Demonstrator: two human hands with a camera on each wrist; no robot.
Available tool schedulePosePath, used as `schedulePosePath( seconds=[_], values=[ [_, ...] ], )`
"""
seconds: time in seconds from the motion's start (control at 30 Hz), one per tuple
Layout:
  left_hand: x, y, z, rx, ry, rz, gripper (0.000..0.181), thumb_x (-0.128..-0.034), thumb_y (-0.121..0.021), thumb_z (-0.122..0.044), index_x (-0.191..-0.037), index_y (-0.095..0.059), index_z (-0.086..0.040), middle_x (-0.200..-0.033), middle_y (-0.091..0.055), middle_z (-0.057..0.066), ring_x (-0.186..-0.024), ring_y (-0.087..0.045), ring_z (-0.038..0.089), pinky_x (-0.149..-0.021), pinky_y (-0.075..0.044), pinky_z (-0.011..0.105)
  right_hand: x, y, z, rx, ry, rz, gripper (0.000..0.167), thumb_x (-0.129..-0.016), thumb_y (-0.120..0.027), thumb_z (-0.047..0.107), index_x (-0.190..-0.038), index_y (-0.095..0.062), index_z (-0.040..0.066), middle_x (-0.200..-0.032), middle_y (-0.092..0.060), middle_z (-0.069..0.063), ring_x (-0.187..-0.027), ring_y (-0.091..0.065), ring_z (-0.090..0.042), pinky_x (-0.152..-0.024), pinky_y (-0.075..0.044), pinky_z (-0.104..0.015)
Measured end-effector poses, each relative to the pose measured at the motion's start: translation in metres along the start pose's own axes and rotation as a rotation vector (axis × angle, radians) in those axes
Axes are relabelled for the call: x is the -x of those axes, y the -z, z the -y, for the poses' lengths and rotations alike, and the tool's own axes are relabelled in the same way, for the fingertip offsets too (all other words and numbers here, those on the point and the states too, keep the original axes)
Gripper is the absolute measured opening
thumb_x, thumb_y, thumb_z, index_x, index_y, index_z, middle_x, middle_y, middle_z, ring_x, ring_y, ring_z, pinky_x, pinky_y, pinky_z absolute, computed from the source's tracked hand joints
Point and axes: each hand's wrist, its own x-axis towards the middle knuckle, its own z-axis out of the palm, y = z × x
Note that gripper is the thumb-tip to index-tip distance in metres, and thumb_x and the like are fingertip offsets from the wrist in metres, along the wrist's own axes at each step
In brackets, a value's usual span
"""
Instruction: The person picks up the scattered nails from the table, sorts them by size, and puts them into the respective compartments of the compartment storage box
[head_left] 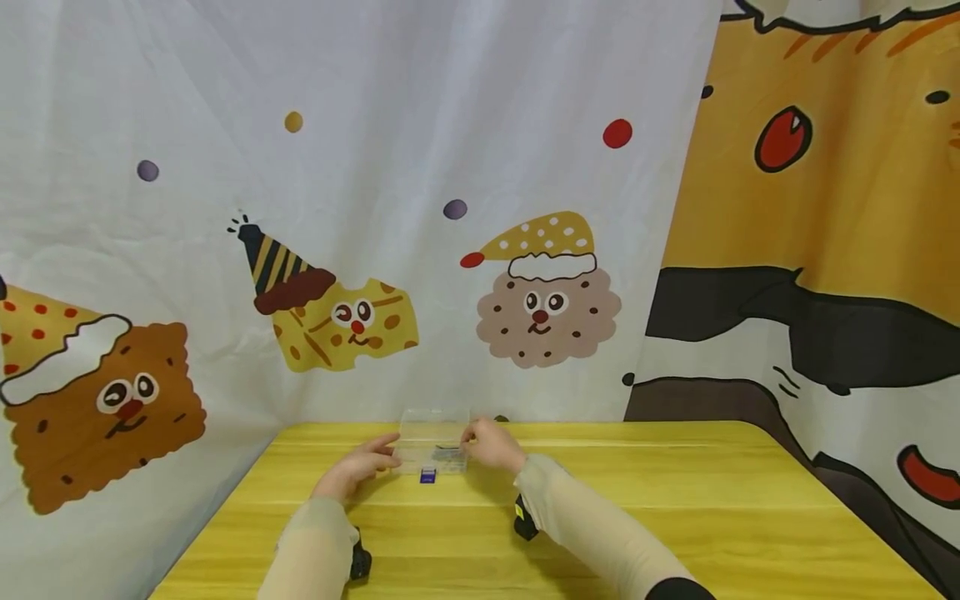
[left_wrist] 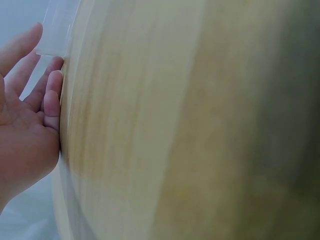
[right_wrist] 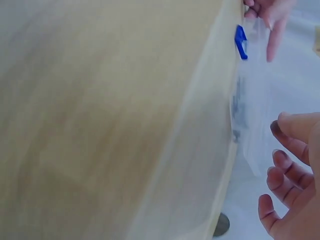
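A clear plastic box (head_left: 420, 446) with a blue latch (head_left: 427, 476) at its front lies near the far edge of the table. Something greyish (head_left: 447, 453) shows through its right part, too faint to identify. My left hand (head_left: 356, 468) is at the box's left side, its thumb and fingers spread apart and the fingertips at the wall. At the right edge is my right hand (head_left: 495, 444), fingers bent, thumb and forefinger tips close together. In the right wrist view those fingertips (right_wrist: 279, 125) are beside the box; whether they pinch anything is hidden.
The yellow wood-grain table (head_left: 637, 500) reaches back to a white cloth backdrop (head_left: 420, 83) printed with cartoon biscuits. A black device (head_left: 360, 560) is on the left wrist, and another black device (head_left: 525, 518) is on the right wrist.
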Motion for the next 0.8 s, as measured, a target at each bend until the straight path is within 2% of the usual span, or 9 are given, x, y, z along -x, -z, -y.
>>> schedulePosePath(
  seconds=[0.17,0.4,0.47,0.53,0.67,0.8],
  values=[
    [-0.001,0.001,0.003,-0.003,0.010,-0.016,0.067,-0.0885,-0.069,-0.012,-0.148,-0.039,-0.004,-0.140,-0.043,0.029,-0.118,-0.049,0.040,-0.102,-0.031,0.060,0.006,0.014,-0.008,0.003,0.044,-0.043,0.014,-0.092,-0.062,0.011,-0.090,-0.074,0.003,-0.087,-0.059,0.000,-0.079,-0.054,-0.013,-0.074,-0.050,-0.035],
    [-0.005,0.001,0.005,-0.002,0.005,-0.024,0.065,-0.0901,-0.067,-0.013,-0.148,-0.038,-0.003,-0.137,-0.047,0.027,-0.114,-0.052,0.038,-0.098,-0.036,0.056,0.020,0.038,-0.025,-0.036,-0.073,-0.038,0.017,-0.095,-0.062,0.015,-0.093,-0.073,0.002,-0.098,-0.061,-0.007,-0.090,-0.057,-0.023,-0.081,-0.049,-0.044],
    [-0.005,0.001,0.005,0.013,-0.005,-0.020,0.063,-0.0921,-0.064,-0.012,-0.148,-0.037,-0.003,-0.136,-0.048,0.026,-0.111,-0.054,0.035,-0.094,-0.039,0.053,0.024,0.044,-0.034,-0.042,-0.083,-0.049,0.017,-0.095,-0.062,0.015,-0.093,-0.073,0.002,-0.101,-0.061,-0.009,-0.091,-0.057,-0.023,-0.081,-0.049,-0.044],
    [-0.006,0.004,0.006,0.047,-0.011,-0.006,0.062,-0.0939,-0.061,-0.010,-0.150,-0.034,-0.002,-0.136,-0.047,0.027,-0.106,-0.054,0.033,-0.089,-0.042,0.048,0.026,0.050,-0.043,-0.052,-0.078,-0.058,0.018,-0.095,-0.062,0.014,-0.090,-0.073,0.001,-0.099,-0.063,-0.011,-0.086,-0.056,-0.022,-0.079,-0.048,-0.043],
    [-0.004,0.015,0.001,0.106,-0.027,0.017,0.061,-0.0979,-0.054,-0.012,-0.151,-0.028,0.001,-0.142,-0.040,0.030,-0.110,-0.051,0.035,-0.085,-0.044,0.044,0.031,0.062,-0.058,-0.072,-0.082,-0.078,0.015,-0.094,-0.061,0.010,-0.091,-0.071,-0.001,-0.093,-0.064,-0.010,-0.077,-0.053,-0.018,-0.073,-0.047,-0.039],
    [-0.002,0.035,-0.015,0.113,-0.045,0.042,0.062,-0.1015,-0.050,-0.019,-0.153,-0.021,0.001,-0.149,-0.029,0.031,-0.127,-0.040,0.046,-0.098,-0.038,0.055,0.037,0.075,-0.071,-0.074,-0.139,-0.094,0.015,-0.094,-0.062,0.011,-0.100,-0.070,-0.001,-0.090,-0.064,-0.007,-0.076,-0.055,-0.017,-0.068,-0.048,-0.036]
  ],
)
